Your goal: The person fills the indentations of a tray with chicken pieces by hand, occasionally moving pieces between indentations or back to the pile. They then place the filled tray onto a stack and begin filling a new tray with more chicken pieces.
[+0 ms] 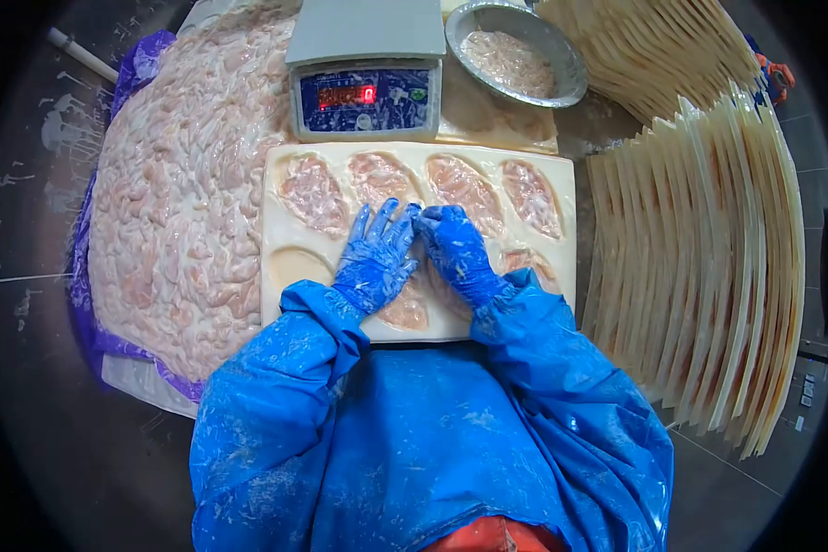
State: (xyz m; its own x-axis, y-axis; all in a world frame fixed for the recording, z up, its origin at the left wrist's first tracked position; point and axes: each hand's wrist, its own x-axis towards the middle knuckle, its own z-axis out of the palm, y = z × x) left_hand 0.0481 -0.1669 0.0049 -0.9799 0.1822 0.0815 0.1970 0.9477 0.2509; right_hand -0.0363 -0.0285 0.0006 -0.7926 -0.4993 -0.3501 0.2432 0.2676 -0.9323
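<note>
A cream-white moulded tray (561, 235) with leaf-shaped hollows lies in front of me. Pale pink raw meat (463, 191) fills most of the hollows, while the lower-left hollow (299, 269) shows bare tray surface. My left hand (377, 262), in a wet blue glove, rests over the middle of the tray with its fingers stretched out. Beside it, my right hand (455, 253), gloved too, is closed, its curled fingers meeting the left fingertips. Whatever the right fingers may hold is hidden. Both hands partly cover the hollows beneath them.
A large heap of raw meat (189, 193) on purple sheeting (81, 267) fills the left. Behind the tray stand a digital scale (366, 99) and a metal bowl (575, 78) of meat pieces. Stacked thin trays (690, 267) line the right, with another stack (658, 51) behind.
</note>
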